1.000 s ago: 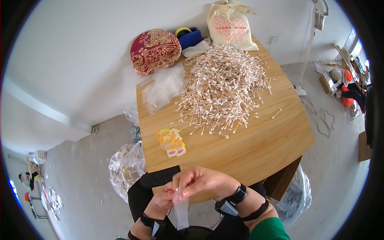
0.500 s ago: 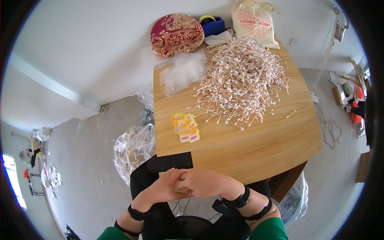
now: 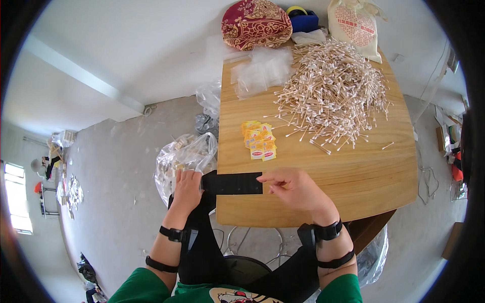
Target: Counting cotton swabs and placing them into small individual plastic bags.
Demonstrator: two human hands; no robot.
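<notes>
My right hand hovers over the near part of the wooden table, index finger stretched toward the right end of a flat black strip. Its thumb stands apart, and nothing shows between the fingers. Left of the strip, beyond the table edge, is my left hand, back upward, fingers extended close together; its palm side is hidden. A small overlapping group of yellow-and-white packets lies beyond the strip. Farther back spreads a big heap of cotton swabs with pale wooden sticks.
Clear plastic bags lie behind the packets. At the back are a red-and-gold patterned cushion, a blue tape dispenser and a cream cloth bag. A filled transparent bag stands on the floor beside the table's left edge.
My hands were clasped together at the near table edge; now they are apart. The left has moved left past the table edge, the right forward over the table. The view has shifted.
</notes>
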